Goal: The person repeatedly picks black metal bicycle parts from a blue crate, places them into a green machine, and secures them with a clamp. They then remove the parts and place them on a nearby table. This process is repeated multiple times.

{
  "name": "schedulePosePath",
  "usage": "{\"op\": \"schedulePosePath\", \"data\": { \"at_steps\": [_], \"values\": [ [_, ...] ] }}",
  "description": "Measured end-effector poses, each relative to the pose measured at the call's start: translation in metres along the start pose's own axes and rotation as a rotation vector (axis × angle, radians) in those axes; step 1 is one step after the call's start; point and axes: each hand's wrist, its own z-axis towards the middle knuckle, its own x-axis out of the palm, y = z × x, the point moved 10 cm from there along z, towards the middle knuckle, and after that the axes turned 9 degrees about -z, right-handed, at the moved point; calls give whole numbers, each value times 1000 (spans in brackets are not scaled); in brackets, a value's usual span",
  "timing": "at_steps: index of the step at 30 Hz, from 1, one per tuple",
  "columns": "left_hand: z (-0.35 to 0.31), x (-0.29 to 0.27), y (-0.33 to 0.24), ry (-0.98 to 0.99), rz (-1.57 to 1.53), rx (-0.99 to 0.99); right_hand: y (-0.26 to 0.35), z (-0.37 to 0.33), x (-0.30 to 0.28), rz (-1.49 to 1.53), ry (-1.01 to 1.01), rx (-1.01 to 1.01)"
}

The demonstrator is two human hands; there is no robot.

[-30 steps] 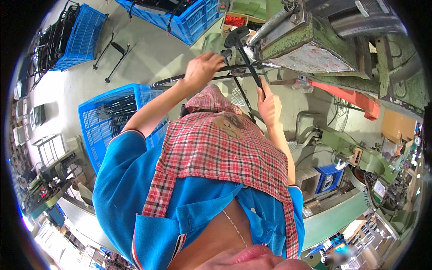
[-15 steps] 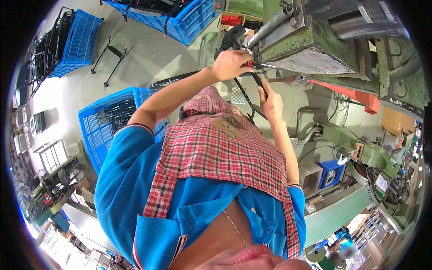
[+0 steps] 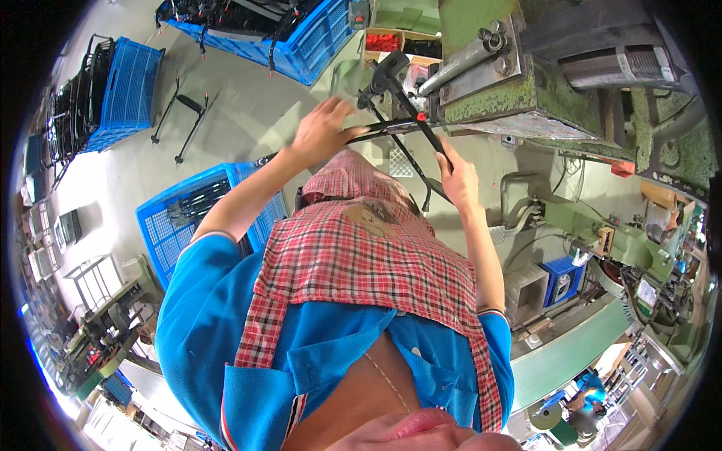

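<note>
We're at the blk frame [image 3: 406,98], held up ahead of the chest, just beside the big green machine [image 3: 519,101]. Our R hand [image 3: 460,180] has its fingers wrapped round the frame's tube; our L hand [image 3: 323,134] is a bit blurred, thumb parted from fingers, right by the long blk bar [image 3: 380,131]. Can't tell if it's touching, nor whether bar and frame are joined.

Handling, our guess: thin tube, prob. stiff, fairly light for its length, top-heavy at the chunky head piece [image 3: 388,69]. Smooth finish, so maybe a tad slippery; not fragile, but the coat could scratch. Best hold: mid-tube, approx. where the R hand is, plus a 2nd grip near the head to stop it swinging. Keep clear of the red fitting [image 3: 421,116].

What's in the way? Machine body close on the R, w/ its metal rod [image 3: 462,68] near the head piece. Apron [image 3: 353,270] bulging just below. Blue crate [image 3: 160,233] below the L forearm, another blue crate [image 3: 323,54] up top, a 3rd blue crate [image 3: 134,86] far L, and a loose blk piece [image 3: 197,107] on the floor.
</note>
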Motion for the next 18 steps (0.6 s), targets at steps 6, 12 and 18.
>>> {"op": "schedulePosePath", "data": {
  "at_steps": [6,12,18],
  "values": [
    [-49,23,40,343,-143,-218,-1,1,1,-3,31,22],
    [-50,17,29,245,-147,-135,-4,2,1,-26,88,59],
    [-54,18,32,270,-127,-188,-4,3,1,11,86,40]
  ]
}}
